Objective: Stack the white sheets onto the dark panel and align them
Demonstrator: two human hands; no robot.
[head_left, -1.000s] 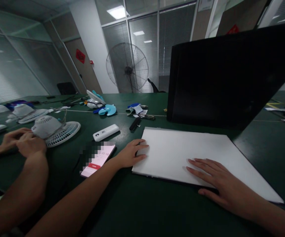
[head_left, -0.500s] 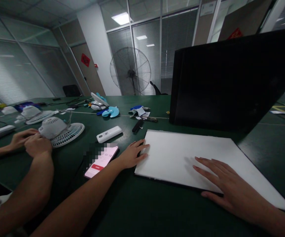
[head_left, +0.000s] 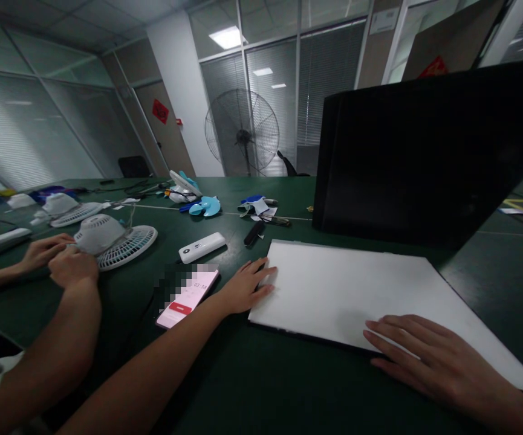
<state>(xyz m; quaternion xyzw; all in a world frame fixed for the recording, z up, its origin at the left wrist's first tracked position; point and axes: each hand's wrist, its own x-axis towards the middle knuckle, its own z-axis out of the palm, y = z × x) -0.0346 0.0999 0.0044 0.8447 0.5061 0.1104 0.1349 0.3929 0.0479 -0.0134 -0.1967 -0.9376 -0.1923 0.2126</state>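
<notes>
A flat white panel (head_left: 324, 290) with a thin dark edge lies on the dark green table (head_left: 225, 386). My left hand (head_left: 247, 287) rests at its left edge, fingers spread, the fingertips touching the white surface. Over the panel's near edge, toward the right, is my right hand (head_left: 424, 356), palm down with fingers stretched out and nothing held. Left of my left hand lies a phone (head_left: 188, 299) with a lit pink screen, partly pixelated. A white oblong device (head_left: 202, 247) and a small black object (head_left: 254, 233) lie just beyond.
A large black screen (head_left: 424, 157) stands behind the panel. At the left, another person's hands (head_left: 73, 263) hold a white fan part (head_left: 127, 248). Blue fan blades (head_left: 205, 206) and a pile of small items (head_left: 259, 207) lie farther back. A big standing fan (head_left: 243, 136) is beyond the table.
My right hand has moved slightly right and toward the near edge of the panel, its fingers closer together. My left hand stays at the left edge. The view has shifted slightly.
</notes>
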